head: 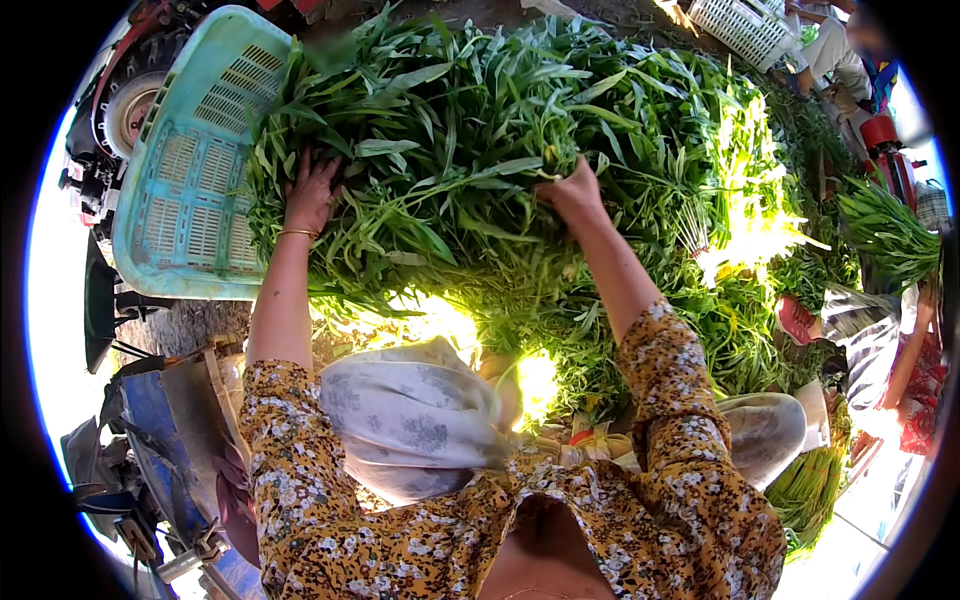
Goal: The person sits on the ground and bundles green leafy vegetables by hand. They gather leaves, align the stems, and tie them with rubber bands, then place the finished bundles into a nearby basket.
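Before me spreads a large heap of long-leaved green vegetables point(465, 127). My left hand point(311, 196) lies on the heap's left part, fingers apart and their tips partly sunk among leaves. On the heap's right half, my right hand point(574, 191) curls around some stems and leaves point(553, 159); foliage hides part of its fingers. A turquoise plastic crate point(180, 202) with slotted walls is tilted against the heap's left side, close to my left hand. Loose leafy stems point(525, 300) trail down between the heap and my knees.
A vehicle wheel point(135, 112) stands behind the crate. A worn blue metal part point(169, 435) lies at my lower left. Tied greens point(810, 487) rest at lower right. Another person point(862, 337) sits at right holding a bunch point(889, 232). A white crate point(750, 34) is at far right.
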The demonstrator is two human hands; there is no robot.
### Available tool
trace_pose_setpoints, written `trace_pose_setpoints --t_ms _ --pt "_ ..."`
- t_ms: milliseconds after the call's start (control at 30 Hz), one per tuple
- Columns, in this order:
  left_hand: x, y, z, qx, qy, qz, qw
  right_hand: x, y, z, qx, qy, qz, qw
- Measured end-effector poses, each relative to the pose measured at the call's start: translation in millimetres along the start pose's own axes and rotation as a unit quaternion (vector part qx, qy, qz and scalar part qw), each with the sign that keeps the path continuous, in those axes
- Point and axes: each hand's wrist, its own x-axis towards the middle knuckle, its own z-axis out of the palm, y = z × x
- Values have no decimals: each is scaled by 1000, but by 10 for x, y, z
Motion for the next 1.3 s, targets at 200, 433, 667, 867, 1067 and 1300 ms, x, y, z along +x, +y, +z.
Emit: trace_pose_setpoints --t_ms 200,433,667,867,1067,1300 --pt "-33 68 -41 6 -14 -2 1000 -29 176 -278 115 38 -6 993" --pt "-158 367 -725 -469 -30 76 879 101 557 -340 126 -53 -4 991" --pt "-872 -386 -741 -448 319 -218 806 -267 -147 -324 14 161 -163 973" --pt "-856 -437 640 -291 215 -290 886 -648 -918 1177 -152 -168 -130 965" --pt "-853 -148 365 -463 81 -308 827 -633 -701 1839 -326 -181 -81 924" --pt "-999 336 27 -462 142 -281 829 -360 -300 1812 -173 -142 -84 971"
